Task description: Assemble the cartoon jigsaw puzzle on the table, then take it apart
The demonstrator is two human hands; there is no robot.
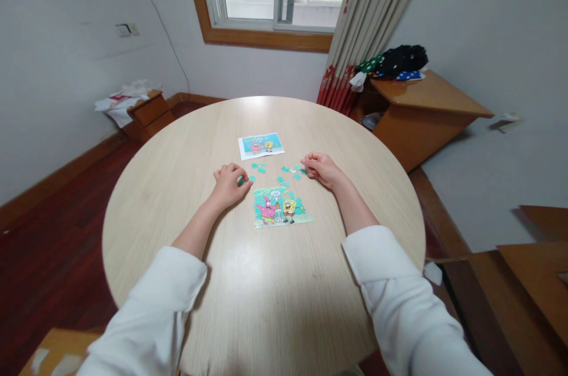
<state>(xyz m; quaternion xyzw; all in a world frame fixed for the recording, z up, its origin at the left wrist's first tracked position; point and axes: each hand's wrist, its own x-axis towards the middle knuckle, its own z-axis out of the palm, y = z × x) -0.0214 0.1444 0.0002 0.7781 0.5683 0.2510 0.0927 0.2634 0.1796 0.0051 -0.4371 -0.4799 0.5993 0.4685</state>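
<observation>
A partly assembled jigsaw puzzle with cartoon figures lies flat on the round table, its upper right edge uneven. My left hand is left of it, fingers curled toward the thumb, and a teal jigsaw piece shows between them. To the upper right, my right hand has its thumb and fingertips pinched together over loose teal pieces; whatever is in the pinch is hidden. Several more loose pieces lie between the hands. Behind them rests a printed reference picture of the same scene.
The pale wooden table extends all round the puzzle. Beyond its far edge are a window and a long curtain. Clothes lie on a wooden cabinet at the right; papers cover a small cabinet at the left.
</observation>
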